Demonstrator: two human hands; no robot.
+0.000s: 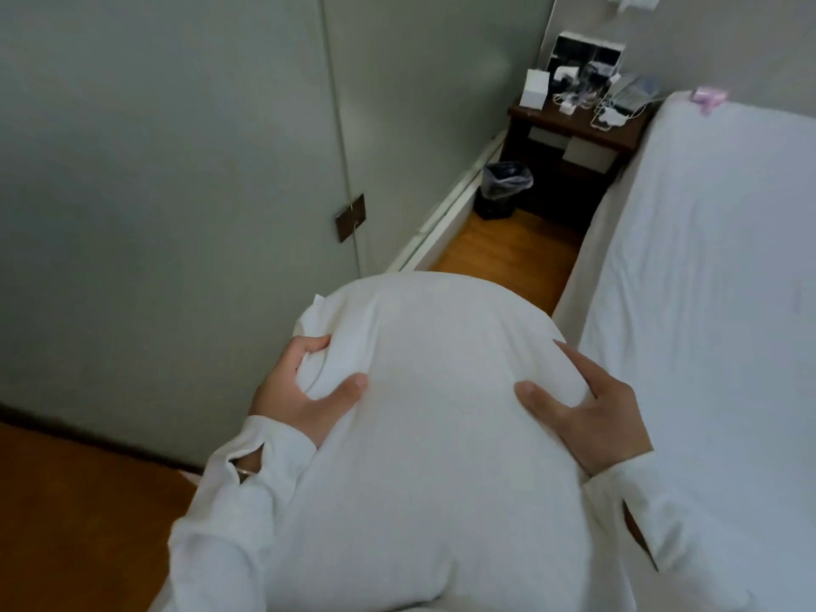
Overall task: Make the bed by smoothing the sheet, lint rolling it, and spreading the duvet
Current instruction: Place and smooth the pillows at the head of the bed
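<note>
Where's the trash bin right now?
In the head view, the trash bin stands on the wooden floor, upper centre, between the wall and the dark nightstand.

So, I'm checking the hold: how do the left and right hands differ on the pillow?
The left hand grips a bunched fold of the pillow, fingers curled; the right hand lies spread, fingers nearly straight. Left holds the wall side, right the bed side. Both wear white sleeves.
</note>
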